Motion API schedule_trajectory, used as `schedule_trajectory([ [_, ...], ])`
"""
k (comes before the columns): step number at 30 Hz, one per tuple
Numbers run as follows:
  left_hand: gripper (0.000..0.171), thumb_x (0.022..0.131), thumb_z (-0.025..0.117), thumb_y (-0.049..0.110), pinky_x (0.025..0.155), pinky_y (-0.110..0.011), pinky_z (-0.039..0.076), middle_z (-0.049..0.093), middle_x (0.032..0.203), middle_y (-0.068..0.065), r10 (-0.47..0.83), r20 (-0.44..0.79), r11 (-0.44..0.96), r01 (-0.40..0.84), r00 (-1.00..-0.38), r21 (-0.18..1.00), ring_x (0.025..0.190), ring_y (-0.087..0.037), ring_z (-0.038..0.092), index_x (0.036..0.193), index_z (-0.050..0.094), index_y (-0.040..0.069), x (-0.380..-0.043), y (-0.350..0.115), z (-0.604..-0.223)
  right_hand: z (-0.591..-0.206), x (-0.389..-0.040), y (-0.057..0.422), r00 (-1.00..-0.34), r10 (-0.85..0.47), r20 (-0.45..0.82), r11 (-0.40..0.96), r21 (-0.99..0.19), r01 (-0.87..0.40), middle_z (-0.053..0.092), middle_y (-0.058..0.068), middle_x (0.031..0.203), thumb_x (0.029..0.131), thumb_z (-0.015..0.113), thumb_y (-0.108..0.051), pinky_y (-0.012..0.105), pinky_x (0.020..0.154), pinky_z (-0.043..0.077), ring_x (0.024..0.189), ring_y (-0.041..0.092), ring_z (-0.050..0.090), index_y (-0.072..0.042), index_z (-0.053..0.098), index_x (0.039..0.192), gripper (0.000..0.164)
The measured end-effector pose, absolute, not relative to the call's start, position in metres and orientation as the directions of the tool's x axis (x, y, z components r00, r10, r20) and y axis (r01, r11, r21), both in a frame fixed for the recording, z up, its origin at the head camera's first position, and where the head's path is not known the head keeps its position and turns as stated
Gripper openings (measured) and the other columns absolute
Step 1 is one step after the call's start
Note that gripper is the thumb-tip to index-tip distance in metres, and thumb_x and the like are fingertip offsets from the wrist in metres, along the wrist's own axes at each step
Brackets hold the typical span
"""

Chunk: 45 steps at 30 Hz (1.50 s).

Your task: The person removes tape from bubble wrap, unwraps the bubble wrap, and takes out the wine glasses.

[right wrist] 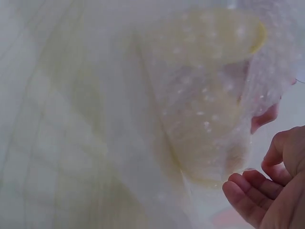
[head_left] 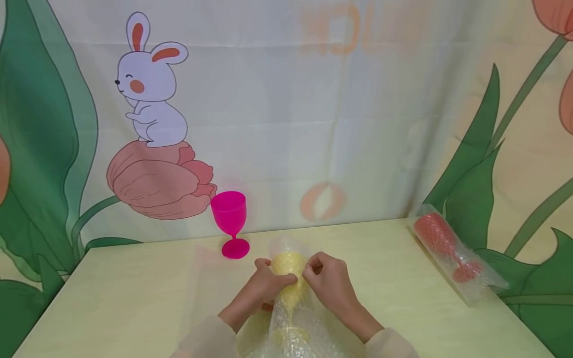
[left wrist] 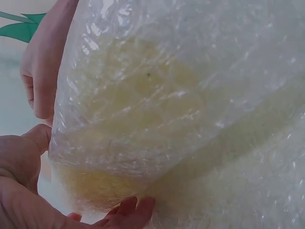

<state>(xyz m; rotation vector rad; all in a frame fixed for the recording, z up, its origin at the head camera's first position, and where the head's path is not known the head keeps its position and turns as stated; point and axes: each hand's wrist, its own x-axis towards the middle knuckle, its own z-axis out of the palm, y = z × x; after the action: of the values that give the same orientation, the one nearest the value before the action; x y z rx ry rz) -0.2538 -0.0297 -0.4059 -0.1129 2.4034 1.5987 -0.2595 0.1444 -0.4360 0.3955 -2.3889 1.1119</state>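
Observation:
A yellow goblet (head_left: pixel 286 263) lies inside clear bubble wrap (head_left: pixel 293 343), its bowl pointing away from me and its foot nearer. My left hand (head_left: pixel 268 286) grips the wrapped bowl from the left, the thumb across the top; in the left wrist view its fingertips (left wrist: pixel 138 210) curl under the roll. At the bowl's right side, my right hand (head_left: pixel 333 283) pinches at the edge of the wrap with thumb and forefinger. A thin glossy edge shows at those fingertips (right wrist: pixel 233 191) in the right wrist view, too fine to make out.
Behind my left hand a bright pink goblet (head_left: pixel 230 214) stands upright on the pale table (head_left: pixel 134 293). A red goblet (head_left: pixel 436 233) wrapped in bubble wrap lies at the right edge. A printed cloth backdrop (head_left: pixel 268 124) hangs along the table's far edge.

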Motion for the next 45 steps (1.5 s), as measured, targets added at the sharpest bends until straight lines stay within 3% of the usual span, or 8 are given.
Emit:
schedule_trajectory([
  [10,0.083,0.081,0.072,0.029,0.062,-0.044,0.057,0.056,0.104,-0.018,0.033,-0.267,0.401,-0.232,-0.963,0.886,0.085,-0.028,0.061,0.139,0.024,-0.003,-0.254,-0.027,-0.407,-0.433,-0.259,0.149,-0.93,0.104,0.353,0.532,-0.81,-0.248,0.063,-0.004,0.065,0.086,0.061,-0.007,0.027,0.054,0.048,0.058,0.01,0.06,-0.011,0.065,0.078,0.01],
  [16,0.086,0.082,0.074,0.03,0.062,-0.043,0.057,0.053,0.107,-0.022,0.013,-0.249,0.398,-0.224,-0.968,0.89,0.086,-0.03,0.061,0.141,0.023,-0.005,-0.254,-0.022,-0.408,-0.428,-0.257,0.149,-0.954,0.137,0.265,0.466,-0.867,-0.174,0.063,-0.002,0.065,0.085,0.06,-0.009,0.027,0.051,0.045,0.058,0.013,0.06,-0.01,0.067,0.078,0.009],
  [22,0.088,0.08,0.077,0.027,0.078,-0.05,0.051,0.045,0.116,-0.032,-0.042,-0.112,0.516,-0.117,-0.993,0.848,0.092,-0.037,0.055,0.144,0.026,-0.006,-0.252,-0.014,-0.405,-0.425,-0.257,0.146,-0.96,0.112,0.257,0.427,-0.885,-0.188,0.067,0.004,0.067,0.084,0.062,-0.008,0.028,0.053,0.047,0.061,0.014,0.065,-0.009,0.068,0.078,0.008],
  [24,0.082,0.079,0.076,0.026,0.076,-0.05,0.049,0.043,0.116,-0.031,-0.05,-0.065,0.547,-0.082,-0.997,0.833,0.091,-0.038,0.054,0.141,0.031,-0.005,-0.251,-0.013,-0.405,-0.425,-0.258,0.145,-0.961,0.093,0.259,0.417,-0.887,-0.199,0.068,0.006,0.068,0.084,0.062,-0.008,0.028,0.053,0.048,0.062,0.015,0.066,-0.009,0.068,0.078,0.009],
  [29,0.059,0.079,0.071,0.025,0.076,-0.049,0.044,0.039,0.114,-0.028,-0.084,0.032,0.627,-0.028,-0.996,0.778,0.102,-0.042,0.043,0.12,0.043,-0.006,-0.25,-0.011,-0.407,-0.424,-0.259,0.143,-0.961,0.044,0.273,0.413,-0.881,-0.232,0.067,0.001,0.069,0.086,0.065,-0.008,0.027,0.057,0.051,0.064,0.013,0.066,-0.009,0.069,0.079,0.008],
  [33,0.042,0.081,0.064,0.023,0.077,-0.045,0.04,0.038,0.106,-0.025,-0.083,0.053,0.664,-0.016,-0.995,0.748,0.1,-0.04,0.038,0.103,0.043,-0.006,-0.249,-0.012,-0.408,-0.422,-0.259,0.14,-0.956,0.019,0.294,0.426,-0.867,-0.258,0.068,-0.002,0.07,0.087,0.067,-0.008,0.025,0.057,0.049,0.065,0.011,0.065,-0.009,0.069,0.079,0.008],
  [39,0.052,0.085,0.074,0.03,0.082,-0.05,0.042,0.039,0.108,-0.028,-0.069,0.025,0.637,-0.024,-0.997,0.77,0.104,-0.043,0.039,0.101,0.042,-0.007,-0.248,-0.013,-0.406,-0.421,-0.259,0.135,-0.952,0.034,0.303,0.439,-0.861,-0.258,0.068,-0.004,0.068,0.085,0.066,-0.008,0.023,0.053,0.045,0.063,0.01,0.064,-0.011,0.069,0.078,0.008],
  [45,0.057,0.082,0.082,0.028,0.076,-0.047,0.043,0.042,0.104,-0.025,-0.086,0.046,0.651,-0.021,-0.995,0.759,0.1,-0.041,0.043,0.102,0.042,-0.006,-0.25,-0.014,-0.409,-0.419,-0.259,0.133,-0.956,0.036,0.29,0.43,-0.868,-0.247,0.07,-0.003,0.069,0.086,0.066,-0.009,0.023,0.054,0.045,0.065,0.012,0.066,-0.011,0.07,0.078,0.009],
])
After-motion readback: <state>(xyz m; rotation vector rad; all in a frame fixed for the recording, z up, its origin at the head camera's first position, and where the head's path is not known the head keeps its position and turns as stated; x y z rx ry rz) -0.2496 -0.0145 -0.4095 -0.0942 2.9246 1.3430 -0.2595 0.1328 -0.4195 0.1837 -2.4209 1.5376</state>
